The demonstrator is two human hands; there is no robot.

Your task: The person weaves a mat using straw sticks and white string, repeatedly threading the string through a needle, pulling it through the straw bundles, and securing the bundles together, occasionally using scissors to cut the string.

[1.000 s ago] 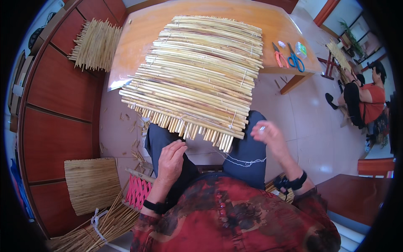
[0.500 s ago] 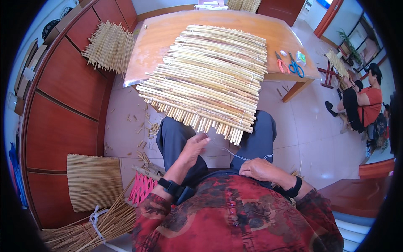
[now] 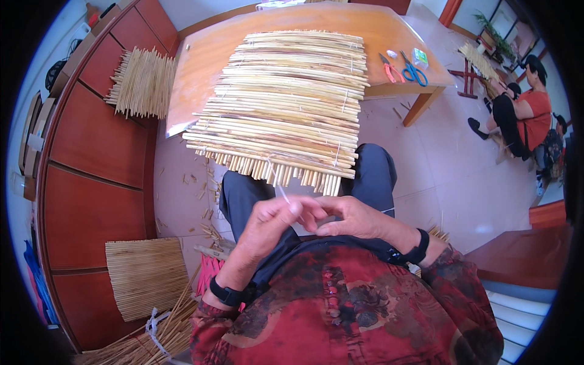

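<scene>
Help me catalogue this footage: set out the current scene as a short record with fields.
Left hand: at a white string by the mat's near edge; grip unclear
Right hand: close beside the left; contact between them unclear
Main piece: stick mat on the table, near edge overhanging toward the knees
Table's right side: orange-handled tool, blue-handled scissors, small green-and-white box
Left side: second mat and a stack of sticks, by a reddish cabinet
Far right: seated co-worker in an orange-red top

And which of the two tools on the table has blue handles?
The scissors, right of the pair, closer to the small box; the other tool has reddish handles.
</scene>
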